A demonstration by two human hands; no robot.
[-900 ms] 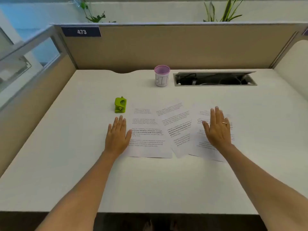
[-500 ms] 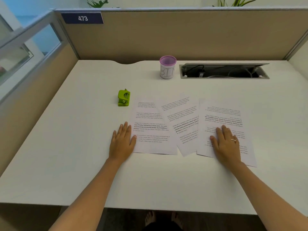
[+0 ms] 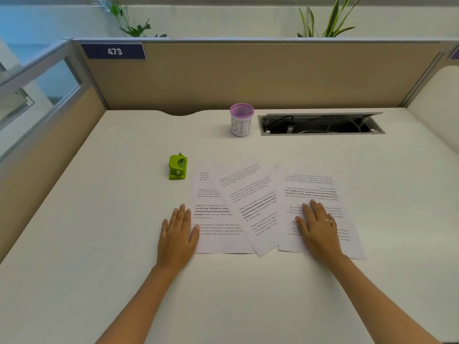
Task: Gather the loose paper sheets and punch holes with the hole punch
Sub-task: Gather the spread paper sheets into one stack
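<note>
Three printed paper sheets lie fanned on the white desk: a left sheet [image 3: 216, 217], a tilted middle sheet [image 3: 253, 202] overlapping it, and a right sheet [image 3: 313, 187] turned upside down. A small green hole punch [image 3: 177, 167] stands just left of the sheets' far corner. My left hand [image 3: 177, 234] lies flat, palm down, on the desk at the left sheet's edge, thumb touching the paper. My right hand [image 3: 319, 228], wearing a ring, lies flat on the right sheet. Neither hand grips anything.
A white cup with a purple rim marked "BIN" [image 3: 241, 120] stands at the back middle. To its right is an open cable hatch [image 3: 320, 124] in the desk. Beige partition walls [image 3: 248, 75] close the back and left sides.
Both hands slid toward me along the desk, staying flat. The right hand moved from the upper part of the right sheet to its lower half. The sheets look unmoved.
</note>
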